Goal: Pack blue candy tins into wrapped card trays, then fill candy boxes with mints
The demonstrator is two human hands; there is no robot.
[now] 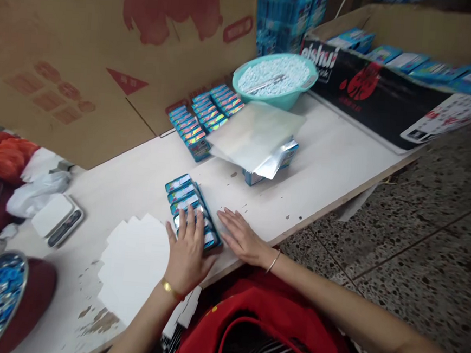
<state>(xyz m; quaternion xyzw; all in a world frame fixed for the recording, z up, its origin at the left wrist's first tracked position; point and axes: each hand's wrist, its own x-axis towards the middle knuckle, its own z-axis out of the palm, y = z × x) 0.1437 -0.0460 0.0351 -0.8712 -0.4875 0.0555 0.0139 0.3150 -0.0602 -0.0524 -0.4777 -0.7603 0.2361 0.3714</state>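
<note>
While the left hand (188, 241) is resting palm down on the row of blue boxes (183, 197), the right hand (242, 238) is lying by the row's right side, near the table edge. Row is sitting on the white table (326, 162) right in front of the person; long axis is running from the near edge away and to the left, each box lying crosswise to it. Left fingers are spreading well apart over the near boxes; can't tell if the thumb is pressing the end one. Right fingers are extending nearly straight, pointing away and left, gripping nothing visible.

Left hand is hiding part of the near boxes; print is too small to read. Clear sheets (255, 132) are covering most of the blue packs (254, 178) beneath. Frame is cutting off the dark red tub (38, 302) at left.

Containers: tub is holding shiny blue pieces (0, 288); teal basin (280, 99) is holding pale pieces (264, 72) plus a metal tool (267, 85); open black-sided carton (387, 112) is holding more blue packets (407, 62).
</note>
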